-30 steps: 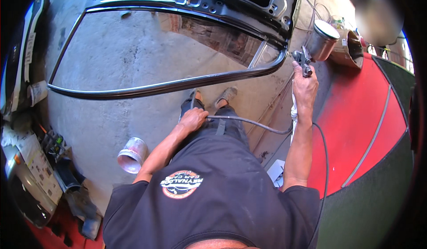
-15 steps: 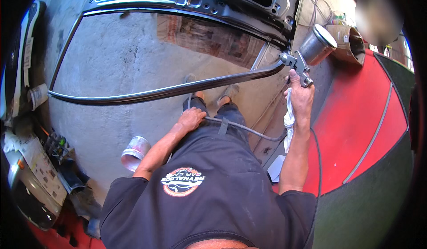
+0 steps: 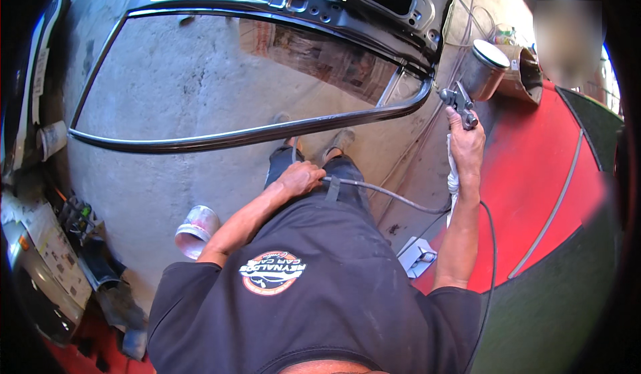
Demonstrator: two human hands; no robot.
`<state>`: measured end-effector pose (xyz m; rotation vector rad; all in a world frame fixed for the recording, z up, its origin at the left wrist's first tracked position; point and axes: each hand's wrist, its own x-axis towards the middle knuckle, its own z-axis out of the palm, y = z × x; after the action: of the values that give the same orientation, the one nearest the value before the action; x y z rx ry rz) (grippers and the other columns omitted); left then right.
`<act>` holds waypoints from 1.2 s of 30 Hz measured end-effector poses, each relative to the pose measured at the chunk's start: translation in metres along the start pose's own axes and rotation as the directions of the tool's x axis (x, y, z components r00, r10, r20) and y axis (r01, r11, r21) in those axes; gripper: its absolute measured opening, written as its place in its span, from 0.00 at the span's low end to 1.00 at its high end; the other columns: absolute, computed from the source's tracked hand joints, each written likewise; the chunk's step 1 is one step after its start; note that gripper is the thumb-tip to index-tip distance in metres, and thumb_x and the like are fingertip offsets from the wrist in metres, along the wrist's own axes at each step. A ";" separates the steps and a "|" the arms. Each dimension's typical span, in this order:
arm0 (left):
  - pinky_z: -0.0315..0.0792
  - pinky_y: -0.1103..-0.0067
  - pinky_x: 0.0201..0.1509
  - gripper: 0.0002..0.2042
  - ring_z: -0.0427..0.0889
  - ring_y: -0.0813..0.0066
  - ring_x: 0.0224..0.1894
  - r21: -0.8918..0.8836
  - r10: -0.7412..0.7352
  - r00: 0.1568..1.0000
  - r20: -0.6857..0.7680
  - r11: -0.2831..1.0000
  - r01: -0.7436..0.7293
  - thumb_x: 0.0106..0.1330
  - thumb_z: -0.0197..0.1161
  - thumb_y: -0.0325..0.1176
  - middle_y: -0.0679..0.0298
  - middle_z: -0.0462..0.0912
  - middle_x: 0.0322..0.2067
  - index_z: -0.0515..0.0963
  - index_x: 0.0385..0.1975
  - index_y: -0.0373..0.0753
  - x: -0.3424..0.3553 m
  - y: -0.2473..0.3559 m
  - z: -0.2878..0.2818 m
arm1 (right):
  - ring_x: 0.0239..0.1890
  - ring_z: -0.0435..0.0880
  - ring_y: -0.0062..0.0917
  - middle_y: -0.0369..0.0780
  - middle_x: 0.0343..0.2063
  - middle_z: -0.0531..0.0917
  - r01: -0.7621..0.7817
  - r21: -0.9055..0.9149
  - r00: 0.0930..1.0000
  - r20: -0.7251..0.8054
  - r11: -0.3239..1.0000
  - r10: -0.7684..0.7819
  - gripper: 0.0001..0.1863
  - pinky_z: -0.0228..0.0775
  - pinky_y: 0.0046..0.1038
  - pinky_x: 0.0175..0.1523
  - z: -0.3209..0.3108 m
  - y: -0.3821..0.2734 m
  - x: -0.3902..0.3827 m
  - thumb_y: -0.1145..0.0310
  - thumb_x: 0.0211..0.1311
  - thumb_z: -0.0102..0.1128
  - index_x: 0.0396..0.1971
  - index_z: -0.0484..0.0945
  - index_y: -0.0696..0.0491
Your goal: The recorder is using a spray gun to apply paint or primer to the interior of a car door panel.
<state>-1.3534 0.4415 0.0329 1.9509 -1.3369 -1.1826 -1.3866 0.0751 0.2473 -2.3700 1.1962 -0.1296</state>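
Observation:
My right hand [image 3: 467, 140] is wrapped round the grip of a metal spray gun [image 3: 458, 102], held out to the right. A paint cup [image 3: 485, 73] with a white lid sits tilted on the gun. White cloth [image 3: 453, 180] hangs below it beside my wrist. In front of my waist, my left hand [image 3: 302, 177] is closed on a dark air hose [image 3: 390, 197]. Ahead of me lies a dark car door [image 3: 374, 17], its black window frame [image 3: 254, 137] curving toward me. The gun's nozzle is just right of that frame's corner, apart from it.
A red panel [image 3: 534, 187] fills the right side, with a cardboard box [image 3: 524, 73] behind it. An open tub [image 3: 197, 230] stands left of my left arm. Car parts [image 3: 43, 274] line the left edge. Loose hoses [image 3: 477, 17] lie at the far right.
The spray gun has moved a little right and away from the window frame's corner, and its cup stands more upright. My left hand, still on the hose, has shifted slightly right.

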 end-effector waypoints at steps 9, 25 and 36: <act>0.77 0.60 0.50 0.08 0.82 0.53 0.46 -0.012 -0.034 0.980 -0.194 0.999 0.032 0.68 0.63 0.37 0.58 0.83 0.37 0.80 0.40 0.41 0.018 0.025 0.028 | 0.33 0.74 0.20 0.35 0.26 0.81 0.109 0.211 0.958 0.237 0.971 -0.159 0.19 0.71 0.27 0.43 -0.011 0.022 0.023 0.56 0.69 0.69 0.43 0.83 0.59; 0.77 0.59 0.49 0.07 0.82 0.54 0.46 -0.183 -0.504 0.760 -0.411 0.862 0.473 0.67 0.65 0.38 0.60 0.83 0.37 0.81 0.40 0.44 0.128 0.157 0.133 | 0.21 0.73 0.15 0.31 0.25 0.76 0.135 0.367 0.628 0.687 0.920 -0.366 0.16 0.65 0.22 0.25 -0.037 0.071 0.124 0.56 0.71 0.65 0.40 0.79 0.55; 0.77 0.61 0.48 0.08 0.82 0.58 0.46 -0.253 -0.569 0.632 -0.526 0.814 0.523 0.64 0.67 0.37 0.62 0.83 0.36 0.83 0.41 0.46 0.162 0.213 0.168 | 0.19 0.72 0.15 0.32 0.25 0.76 0.054 0.447 0.405 0.808 0.893 -0.428 0.15 0.64 0.22 0.24 -0.049 0.066 0.126 0.58 0.71 0.64 0.34 0.76 0.54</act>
<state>-1.5787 0.2203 0.0526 2.4720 -0.3630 -0.7207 -1.3720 -0.0747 0.2440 -1.7716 0.2255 0.7093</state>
